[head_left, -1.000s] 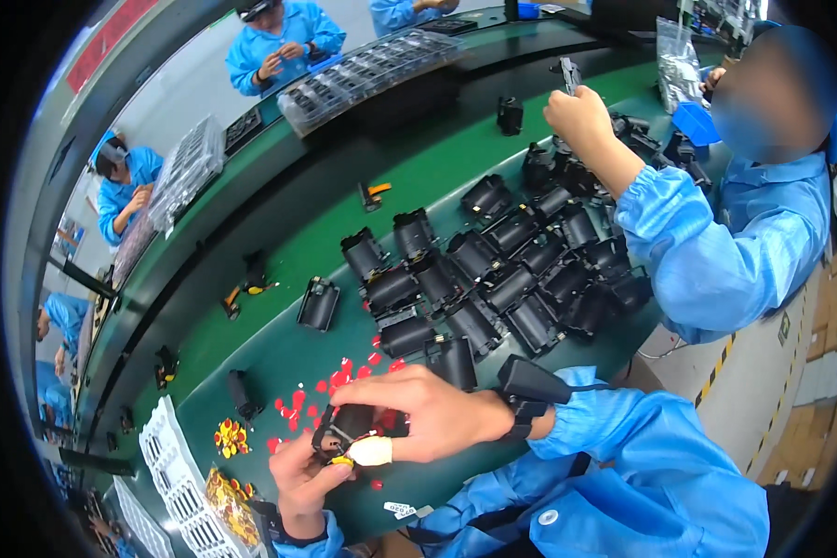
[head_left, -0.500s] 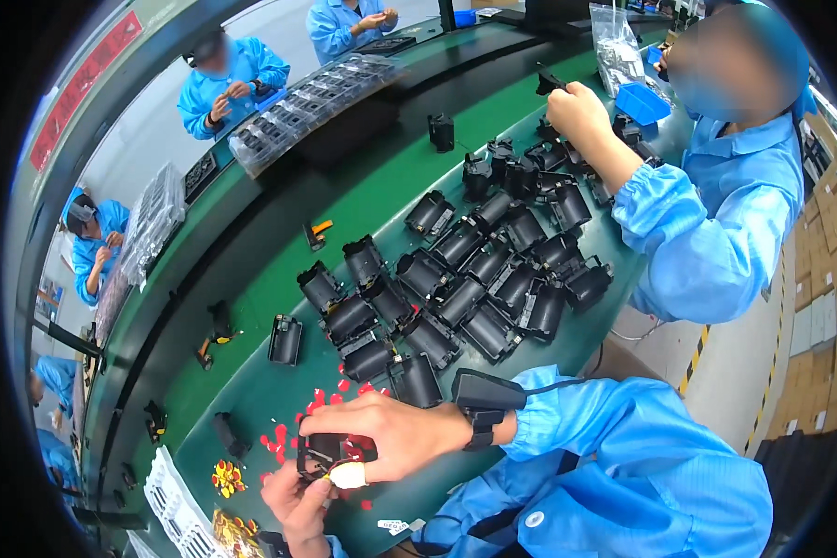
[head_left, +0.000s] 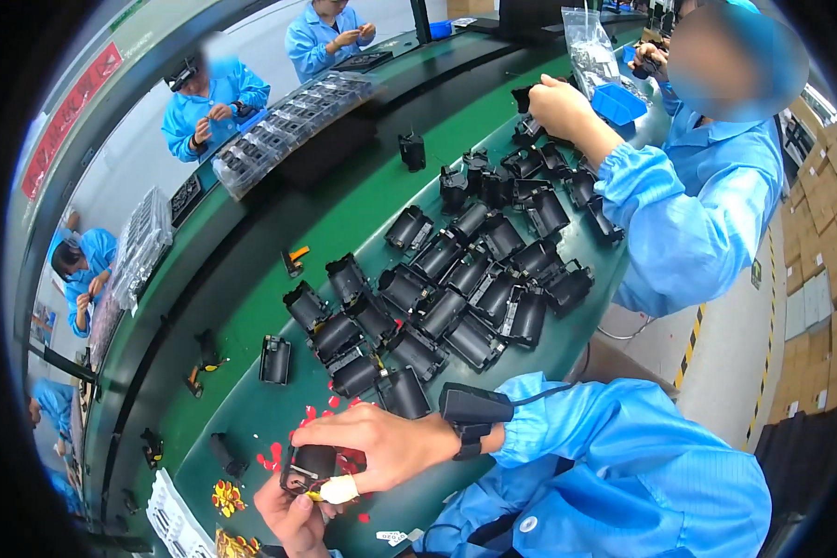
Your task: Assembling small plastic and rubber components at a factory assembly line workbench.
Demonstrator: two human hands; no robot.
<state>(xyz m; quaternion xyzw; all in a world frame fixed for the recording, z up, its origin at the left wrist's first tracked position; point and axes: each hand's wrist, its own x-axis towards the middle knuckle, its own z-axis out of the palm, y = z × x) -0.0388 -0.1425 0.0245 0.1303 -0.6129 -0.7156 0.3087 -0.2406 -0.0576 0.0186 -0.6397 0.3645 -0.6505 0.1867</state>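
Observation:
Both of my hands hold one black plastic housing (head_left: 313,458) above the green table near its front edge. My right hand (head_left: 391,446) reaches over it from the right, fingers closed on its top and side. A white finger cot (head_left: 338,489) covers the thumb, which presses at the housing's lower edge. My left hand (head_left: 288,516) grips the housing from below, thumb and fingers closed on its near end. A small yellow bit shows beside the left thumb, too small to make out. Red pieces (head_left: 272,456) lie scattered behind the housing, partly hidden by my hands.
Several similar black housings (head_left: 442,312) crowd the table ahead. Yellow-and-red parts (head_left: 227,498) and a white tray (head_left: 175,521) lie at the left. A green conveyor (head_left: 251,321) runs beyond. A co-worker (head_left: 697,186) works at the right, beside a blue bin (head_left: 619,104).
My two hands have turned the housing slightly, and its curved black side now shows more. The whole view has shifted a little. The co-worker's hand stays over the far housings.

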